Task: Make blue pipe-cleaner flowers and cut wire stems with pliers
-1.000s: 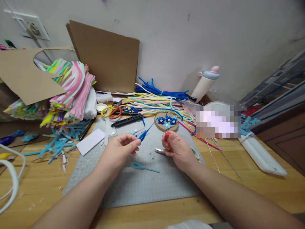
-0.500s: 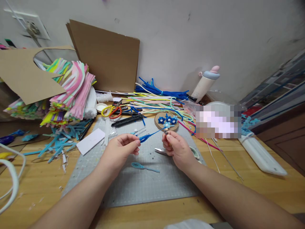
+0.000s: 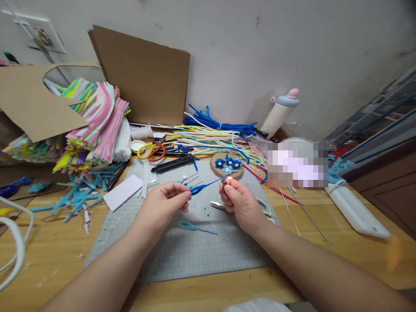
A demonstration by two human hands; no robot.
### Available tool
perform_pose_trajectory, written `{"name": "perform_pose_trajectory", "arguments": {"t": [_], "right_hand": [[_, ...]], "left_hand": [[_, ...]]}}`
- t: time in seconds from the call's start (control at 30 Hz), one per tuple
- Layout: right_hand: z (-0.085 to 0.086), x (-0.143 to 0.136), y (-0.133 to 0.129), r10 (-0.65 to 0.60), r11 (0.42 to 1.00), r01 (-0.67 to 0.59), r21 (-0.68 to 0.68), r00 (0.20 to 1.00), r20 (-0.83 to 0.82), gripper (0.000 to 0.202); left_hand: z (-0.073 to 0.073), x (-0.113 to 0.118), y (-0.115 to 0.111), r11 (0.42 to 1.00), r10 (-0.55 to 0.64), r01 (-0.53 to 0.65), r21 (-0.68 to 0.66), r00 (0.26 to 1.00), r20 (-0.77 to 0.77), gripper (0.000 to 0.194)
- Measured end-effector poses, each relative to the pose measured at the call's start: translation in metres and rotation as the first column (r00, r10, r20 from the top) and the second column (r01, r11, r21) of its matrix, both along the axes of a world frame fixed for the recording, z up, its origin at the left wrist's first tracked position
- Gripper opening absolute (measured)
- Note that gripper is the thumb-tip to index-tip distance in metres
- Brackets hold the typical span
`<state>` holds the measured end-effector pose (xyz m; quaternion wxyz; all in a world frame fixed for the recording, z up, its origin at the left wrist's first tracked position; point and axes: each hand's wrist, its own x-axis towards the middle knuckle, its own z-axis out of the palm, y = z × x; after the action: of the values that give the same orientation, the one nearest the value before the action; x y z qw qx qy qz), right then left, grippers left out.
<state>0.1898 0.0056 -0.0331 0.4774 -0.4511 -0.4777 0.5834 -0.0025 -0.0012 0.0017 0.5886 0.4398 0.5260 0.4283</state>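
Between its thumb and fingers, my left hand (image 3: 172, 198) pinches a dark blue pipe cleaner (image 3: 199, 188) bent into a loop with a thin twisted stem. The stem points right, its tip close to a small flame. My right hand (image 3: 243, 201) is closed round a lighter (image 3: 224, 182); only its metal top shows, with the flame above. Below the hands, a light blue pipe cleaner loop (image 3: 188, 225) lies on the grey cutting mat (image 3: 195, 260). Scissors (image 3: 217, 206) with pale green handles lie partly behind my right hand. Behind them, blue flowers (image 3: 229, 162) rest on a round cardboard piece (image 3: 216, 171).
Loose pipe cleaners (image 3: 208, 141) spread along the wall. Orange-and-yellow scissors (image 3: 151, 151) and a black cutter (image 3: 172, 164) lie at the mat's back edge. Pipe cleaner bundles (image 3: 97, 117) are piled left, with blue scraps (image 3: 78, 197) nearby. A white bottle (image 3: 279, 113) leans at the back.
A bright flame now shows at the lighter's top, near the blue stem's tip. The lighter has shifted slightly left. My left hand has barely moved.
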Motion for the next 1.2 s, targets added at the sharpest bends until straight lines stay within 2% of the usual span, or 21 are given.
{"name": "perform_pose_trajectory", "arguments": {"t": [0.47,1.2], "right_hand": [[-0.003,0.004,0.001,-0.01,1.0,0.01,-0.007,0.999,-0.048,0.024],[0.0,-0.009,-0.006,0.047,0.997,-0.05,0.063,0.998,0.04,0.02]], "left_hand": [[0.0,0.0,0.0,1.0,-0.002,0.002,-0.008,1.0,0.006,0.022],[-0.001,0.0,-0.001,1.0,-0.028,0.028,-0.003,1.0,0.009,0.023]]}}
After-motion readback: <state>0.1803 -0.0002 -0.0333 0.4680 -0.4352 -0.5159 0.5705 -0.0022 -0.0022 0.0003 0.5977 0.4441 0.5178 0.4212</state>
